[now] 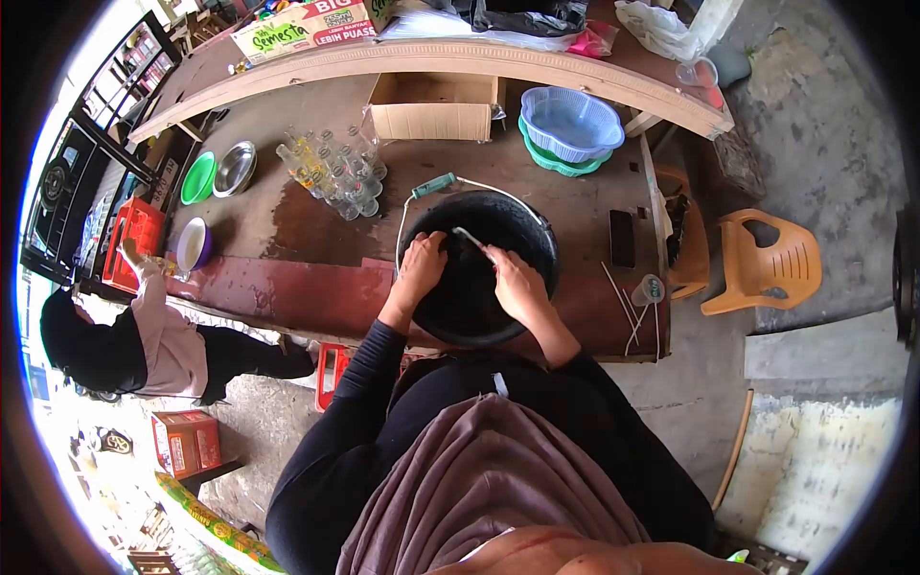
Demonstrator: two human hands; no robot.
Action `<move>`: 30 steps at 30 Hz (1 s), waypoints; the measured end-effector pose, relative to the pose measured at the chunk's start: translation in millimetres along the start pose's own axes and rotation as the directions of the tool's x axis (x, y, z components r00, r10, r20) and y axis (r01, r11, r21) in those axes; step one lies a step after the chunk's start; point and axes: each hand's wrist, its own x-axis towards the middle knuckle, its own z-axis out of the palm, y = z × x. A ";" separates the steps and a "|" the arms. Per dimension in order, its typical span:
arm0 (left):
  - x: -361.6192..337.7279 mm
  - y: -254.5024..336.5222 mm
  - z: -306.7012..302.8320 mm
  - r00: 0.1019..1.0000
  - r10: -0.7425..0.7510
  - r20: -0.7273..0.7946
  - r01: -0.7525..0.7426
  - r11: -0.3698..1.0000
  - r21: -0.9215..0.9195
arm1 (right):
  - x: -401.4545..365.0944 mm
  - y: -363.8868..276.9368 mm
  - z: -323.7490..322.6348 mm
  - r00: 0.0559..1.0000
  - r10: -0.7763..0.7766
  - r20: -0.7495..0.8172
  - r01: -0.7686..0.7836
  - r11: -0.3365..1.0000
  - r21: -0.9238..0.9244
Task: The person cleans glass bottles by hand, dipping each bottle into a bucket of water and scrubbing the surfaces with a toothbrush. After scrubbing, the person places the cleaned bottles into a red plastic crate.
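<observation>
A black bucket (479, 321) with a wire handle and green grip (433, 185) stands in front of me on the table. My left hand (421, 272) is inside its left part, fingers curled; what they hold, if anything, is lost against the dark interior. On the other side, my right hand (520, 287) is closed around a thin pale stick (471, 238), which slants up and left over the opening. The bucket's contents are too dark to make out. Beyond it to the left stand several clear glass bottles (337, 174), some with yellowish markings.
An open cardboard box (431, 120) and stacked blue and green plastic basins (572, 125) sit at the back. Bowls (235, 169) lie left, near a person (168, 340) reaching to the table. A phone (622, 240), straws (628, 305) and a plastic cup (649, 289) are right.
</observation>
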 end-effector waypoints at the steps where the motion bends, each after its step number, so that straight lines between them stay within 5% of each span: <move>1: 2.7 -0.8 1.7 0.999 -0.036 0.000 0.036 0.999 -0.014 | -3.4 -1.3 -1.3 0.999 -0.016 0.045 0.016 1.000 0.002; 6: 6.6 -13.8 19.2 0.998 -0.032 -0.048 0.026 0.993 -0.119 | 5.8 -3.4 -2.3 0.969 0.185 0.163 -0.152 0.969 -0.197; 8: 8.2 -14.5 21.2 0.996 -0.036 -0.077 0.022 0.985 -0.171 | -2.0 -14.4 -7.8 0.999 -0.033 0.034 0.034 0.999 -0.042; 12: 5.4 -9.5 10.9 0.999 -0.038 -0.005 0.036 0.983 -0.180 | -8.3 -13.5 1.3 0.993 -0.105 0.048 0.105 0.994 -0.010; 14: 5.6 -3.7 4.0 0.998 -0.026 0.052 0.036 0.979 -0.201 | 1.0 1.2 1.4 0.983 0.133 0.128 -0.101 0.967 -0.233; 16: 5.8 3.8 -0.5 0.998 -0.034 0.048 0.043 0.979 -0.199 | 1.0 -7.2 -13.5 0.973 0.180 0.142 -0.143 0.961 -0.239; 18: 3.9 5.0 0.6 0.998 -0.042 0.050 0.051 0.980 -0.194 | -7.8 -16.6 -16.9 0.998 -0.051 -0.026 0.049 0.997 -0.057; 20: 5.1 3.1 3.4 0.992 -0.113 0.048 0.119 0.977 -0.176 | -14.2 -19.3 -6.4 0.996 -0.087 0.032 0.086 0.996 0.026; 24: 2.7 9.3 0.4 0.996 -0.083 0.025 0.086 0.981 -0.172 | -1.6 -11.1 -8.3 0.972 0.198 0.123 -0.160 0.952 -0.262; 26: 2.4 10.7 0.5 0.996 -0.062 -0.062 0.047 0.976 -0.211 | -4.1 -7.2 -7.9 0.973 0.203 0.111 -0.164 0.944 -0.286; 30: 3.2 6.3 5.9 0.991 -0.131 -0.027 0.120 0.963 -0.241 | -18.7 -30.8 -10.1 0.999 -0.051 0.007 0.051 0.999 -0.016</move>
